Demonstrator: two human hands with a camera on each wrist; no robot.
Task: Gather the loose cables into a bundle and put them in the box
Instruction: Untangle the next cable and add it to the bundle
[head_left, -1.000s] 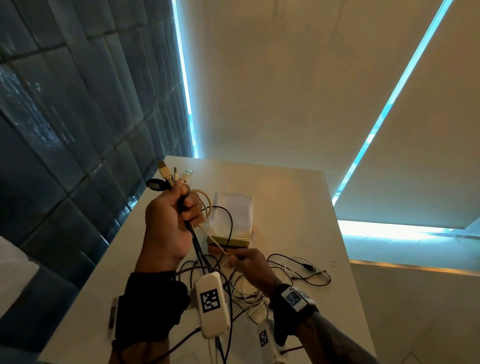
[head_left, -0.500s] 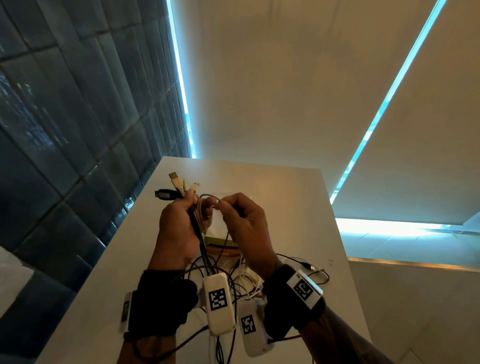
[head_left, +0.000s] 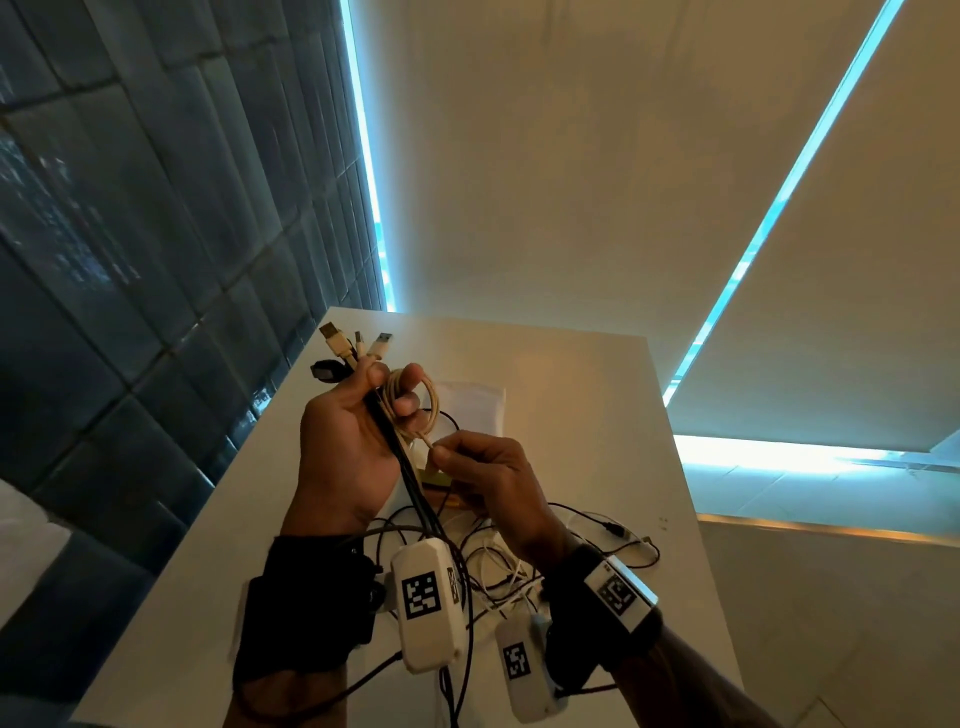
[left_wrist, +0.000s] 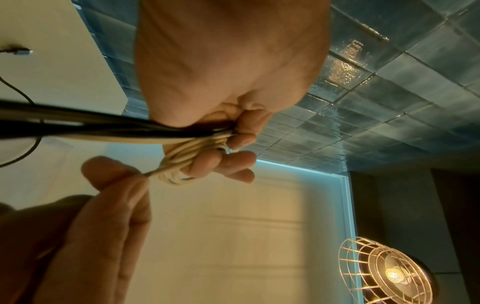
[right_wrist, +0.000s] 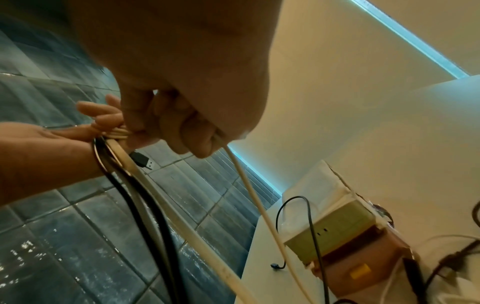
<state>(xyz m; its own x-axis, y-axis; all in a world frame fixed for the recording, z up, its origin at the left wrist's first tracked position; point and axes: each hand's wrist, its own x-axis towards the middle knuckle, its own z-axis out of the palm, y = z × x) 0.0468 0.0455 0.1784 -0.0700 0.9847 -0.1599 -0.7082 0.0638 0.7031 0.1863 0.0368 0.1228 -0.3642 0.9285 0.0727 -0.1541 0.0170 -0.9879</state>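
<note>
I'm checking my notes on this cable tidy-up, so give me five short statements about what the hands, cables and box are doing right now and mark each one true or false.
1. The left hand grips several cable ends pointing up. True.
2. The right hand lies flat on the table. False: it is raised and pinches a strand of the cream cable.
3. The cream cable is looped in coils at the left hand's fingers. True.
4. All cables are already in the box. False: loose black and white cables lie on the table.
5. The box sits on the table beyond the hands. True.
</note>
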